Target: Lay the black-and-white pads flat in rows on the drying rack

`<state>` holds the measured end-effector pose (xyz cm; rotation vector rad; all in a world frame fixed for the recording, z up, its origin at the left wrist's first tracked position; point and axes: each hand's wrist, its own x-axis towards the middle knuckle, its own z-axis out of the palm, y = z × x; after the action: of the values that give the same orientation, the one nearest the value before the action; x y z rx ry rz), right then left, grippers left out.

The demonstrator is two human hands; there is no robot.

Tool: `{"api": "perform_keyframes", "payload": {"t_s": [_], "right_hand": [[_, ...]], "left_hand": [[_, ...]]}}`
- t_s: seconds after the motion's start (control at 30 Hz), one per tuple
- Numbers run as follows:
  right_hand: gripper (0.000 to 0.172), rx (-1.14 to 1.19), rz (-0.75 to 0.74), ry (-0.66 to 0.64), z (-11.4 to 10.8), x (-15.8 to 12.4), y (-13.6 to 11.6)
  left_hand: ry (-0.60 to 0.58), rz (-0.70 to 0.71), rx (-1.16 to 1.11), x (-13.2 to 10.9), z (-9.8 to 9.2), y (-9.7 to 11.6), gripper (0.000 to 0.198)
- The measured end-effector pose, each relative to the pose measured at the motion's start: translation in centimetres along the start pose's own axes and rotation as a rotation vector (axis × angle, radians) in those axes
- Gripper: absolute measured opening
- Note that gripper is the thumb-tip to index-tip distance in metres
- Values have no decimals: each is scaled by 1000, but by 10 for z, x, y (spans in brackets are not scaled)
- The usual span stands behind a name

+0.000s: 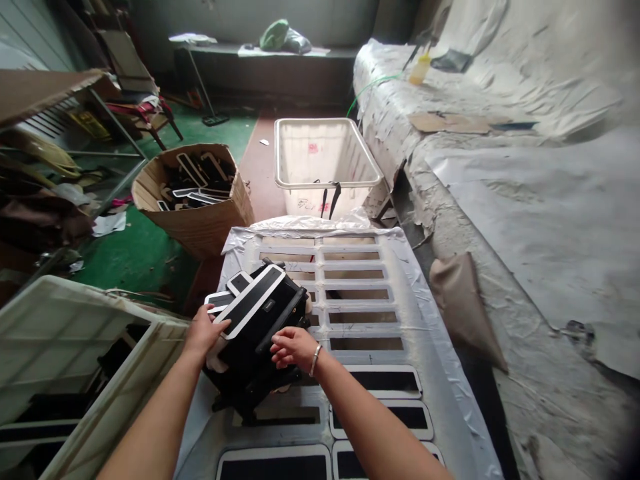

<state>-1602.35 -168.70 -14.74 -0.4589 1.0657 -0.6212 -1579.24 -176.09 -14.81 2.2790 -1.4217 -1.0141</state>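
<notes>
My left hand (200,335) is closed on the lower left end of a long black panel with a white border (257,300). A small dark label sits near the panel's edge. Under it lies a pile of black pieces (250,363) with rods or straps, their kind unclear. Two smaller white-edged pieces (240,283) poke out behind the panel. My right hand (295,348), with a bracelet at the wrist, is at the pile's right side; its fingers are curled together, and what they hold, if anything, is hidden.
The pile rests on a slotted white frame (320,300); several white-edged panels (380,381) lie in its near slots. At left stand a cardboard box (195,227) of similar panels and a white bin (165,343). A white tub (327,181) stands ahead, a covered bench (480,267) right.
</notes>
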Motion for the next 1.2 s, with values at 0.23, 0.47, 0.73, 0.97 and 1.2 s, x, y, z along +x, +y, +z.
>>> {"api": "perform_keyframes", "payload": {"t_s": [0.23, 0.47, 0.73, 0.97, 1.2], "right_hand": [[68, 282, -252, 119, -28, -26, -30], [75, 155, -495, 80, -129, -113, -94], [69, -147, -507, 240, -166, -170, -49], [34, -753, -271, -227, -191, -178, -30], [32, -1063, -222, -365, -224, -153, -38]], "left_hand": [[-471, 255, -506, -68, -8, 5, 43], [-557, 567, -500, -130, 30, 69, 17], [-776, 459, -574, -236, 166, 115, 25], [-259, 363, -205, -244, 150, 84, 42], [-864, 390, -383, -211, 168, 75, 68]]}}
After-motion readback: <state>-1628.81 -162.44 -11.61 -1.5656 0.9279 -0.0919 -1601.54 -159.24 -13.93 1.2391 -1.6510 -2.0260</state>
